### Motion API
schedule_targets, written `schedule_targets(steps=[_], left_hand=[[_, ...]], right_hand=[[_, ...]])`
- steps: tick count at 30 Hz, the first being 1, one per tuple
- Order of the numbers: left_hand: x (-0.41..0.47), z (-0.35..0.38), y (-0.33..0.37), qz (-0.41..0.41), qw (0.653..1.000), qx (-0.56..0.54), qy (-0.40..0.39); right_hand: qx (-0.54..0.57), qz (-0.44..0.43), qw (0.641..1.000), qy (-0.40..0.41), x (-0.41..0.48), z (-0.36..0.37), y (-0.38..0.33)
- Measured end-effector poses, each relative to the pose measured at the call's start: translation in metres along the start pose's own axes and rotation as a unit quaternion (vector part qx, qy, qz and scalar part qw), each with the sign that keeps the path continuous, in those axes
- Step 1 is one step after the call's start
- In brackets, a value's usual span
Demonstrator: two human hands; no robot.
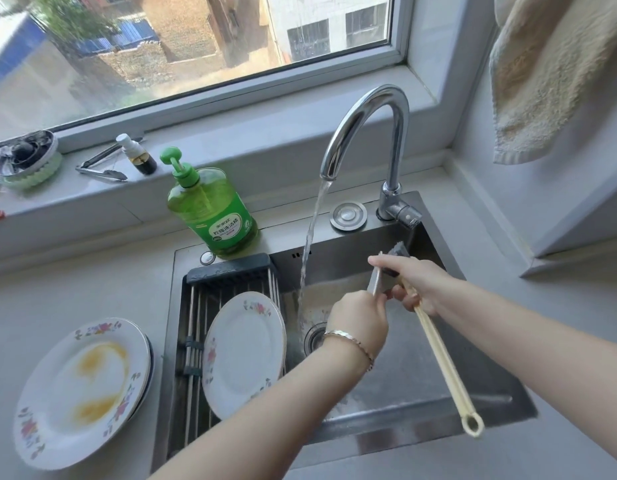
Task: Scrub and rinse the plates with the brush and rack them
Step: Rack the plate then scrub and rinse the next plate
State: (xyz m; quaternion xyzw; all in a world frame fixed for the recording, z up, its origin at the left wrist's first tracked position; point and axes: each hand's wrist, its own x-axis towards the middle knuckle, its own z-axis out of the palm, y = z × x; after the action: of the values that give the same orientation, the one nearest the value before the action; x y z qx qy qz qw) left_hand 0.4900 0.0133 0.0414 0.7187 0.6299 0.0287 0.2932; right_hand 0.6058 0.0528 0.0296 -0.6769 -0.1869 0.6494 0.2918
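Over the sink [438, 386] my left hand [359, 318] grips the lower rim of a plate [377, 275] that I see edge-on, upright. My right hand [412, 280] holds the brush by its long cream handle [442, 362], with the dark brush head [399, 253] against the plate's far side. Water [310, 244] runs from the tap [366, 129] just left of the held plate. A clean floral plate [244, 351] leans in the dark rack [227, 271] across the sink's left part. A stack of floral plates [82, 389] lies on the left counter, the top one with yellow smears.
A green soap pump bottle [213, 209] stands behind the rack. On the window sill are tongs [101, 168], a small spray bottle [137, 155] and a round scrubber [28, 161]. A beige towel [549, 74] hangs at the upper right. The drain [315, 336] sits mid-sink.
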Motion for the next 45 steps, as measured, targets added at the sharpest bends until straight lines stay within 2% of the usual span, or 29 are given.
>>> schedule_targets(steps=[5,8,10,11,13,15,17,18,19,20,21,23,25,27,29,30,31,32,33,34,36,37,38,40,41,43,45], left_hand=[[-0.009,0.011,0.006,0.044,0.994,0.099,-0.01],[-0.02,0.012,0.004,0.096,0.988,0.124,-0.014],[-0.021,0.006,-0.01,0.104,0.993,0.049,-0.016],[-0.019,0.003,-0.022,0.086,0.996,-0.022,-0.014],[-0.011,-0.007,-0.049,0.009,0.983,-0.177,0.05],[-0.001,-0.016,-0.077,-0.152,0.933,-0.307,0.108],[0.004,-0.024,-0.098,-0.312,0.831,-0.454,0.077],[0.004,-0.027,-0.105,-0.339,0.77,-0.54,0.036],[0.002,-0.031,-0.108,-0.33,0.712,-0.619,-0.012],[-0.001,-0.036,-0.108,-0.304,0.674,-0.672,-0.048],[-0.002,-0.038,-0.111,-0.277,0.644,-0.71,-0.069],[0.0,-0.04,-0.114,-0.232,0.612,-0.751,-0.09],[0.005,-0.039,-0.115,-0.229,0.609,-0.754,-0.086],[0.011,-0.033,-0.117,-0.253,0.628,-0.734,-0.059],[0.013,-0.03,-0.118,-0.265,0.644,-0.716,-0.039],[0.014,-0.028,-0.118,-0.271,0.646,-0.713,-0.029],[0.015,-0.028,-0.118,-0.275,0.644,-0.714,-0.019],[0.016,-0.029,-0.116,-0.277,0.64,-0.717,-0.008],[0.017,-0.029,-0.114,-0.276,0.638,-0.719,0.004],[0.018,-0.03,-0.112,-0.277,0.637,-0.719,0.017],[0.02,-0.029,-0.108,-0.269,0.645,-0.714,0.037],[0.019,-0.03,-0.107,-0.262,0.65,-0.712,0.047],[0.019,-0.031,-0.108,-0.256,0.652,-0.711,0.059],[0.017,-0.032,-0.11,-0.236,0.649,-0.718,0.082],[0.016,-0.033,-0.11,-0.228,0.647,-0.722,0.092],[0.016,-0.035,-0.112,-0.214,0.649,-0.724,0.096],[0.015,-0.036,-0.11,-0.212,0.655,-0.719,0.095]], right_hand=[[-0.017,-0.015,1.0,0.013,-0.005,-0.004,0.008],[0.022,-0.037,0.999,0.0,-0.004,-0.008,0.014],[0.048,-0.047,0.998,-0.003,-0.003,-0.013,0.015],[0.06,-0.048,0.997,-0.003,-0.002,-0.016,0.015],[0.075,-0.047,0.996,-0.024,-0.003,-0.022,0.013],[0.086,-0.053,0.993,-0.059,-0.002,-0.028,0.01],[0.116,-0.055,0.988,-0.083,0.006,-0.037,0.009],[0.126,-0.049,0.987,-0.087,0.013,-0.039,0.01],[0.128,-0.04,0.986,-0.094,0.018,-0.041,0.013],[0.124,-0.036,0.987,-0.1,0.023,-0.041,0.017],[0.12,-0.036,0.986,-0.115,0.028,-0.04,0.02],[0.096,-0.034,0.985,-0.138,0.032,-0.035,0.021],[0.054,-0.05,0.988,-0.134,0.028,-0.029,0.012],[0.003,-0.108,0.989,-0.098,0.024,-0.025,-0.002],[-0.124,-0.179,0.976,0.016,0.024,-0.024,-0.014],[-0.231,-0.208,0.945,0.097,0.023,-0.021,-0.016],[-0.366,-0.233,0.883,0.181,0.022,-0.018,-0.016],[-0.478,-0.288,0.79,0.253,0.021,-0.011,-0.01],[-0.537,-0.369,0.702,0.286,0.018,-0.001,-0.001],[-0.56,-0.434,0.65,0.274,0.015,0.011,0.013],[-0.593,-0.513,0.594,0.182,0.003,0.031,0.039],[-0.602,-0.517,0.594,0.132,-0.001,0.036,0.044],[-0.61,-0.495,0.611,0.1,-0.003,0.036,0.042],[-0.596,-0.391,0.694,0.104,0.005,0.023,0.023],[-0.577,-0.37,0.718,0.126,0.009,0.015,0.015],[-0.569,-0.376,0.72,0.125,0.006,0.015,0.015],[-0.577,-0.428,0.694,0.039,-0.009,0.028,0.032]])
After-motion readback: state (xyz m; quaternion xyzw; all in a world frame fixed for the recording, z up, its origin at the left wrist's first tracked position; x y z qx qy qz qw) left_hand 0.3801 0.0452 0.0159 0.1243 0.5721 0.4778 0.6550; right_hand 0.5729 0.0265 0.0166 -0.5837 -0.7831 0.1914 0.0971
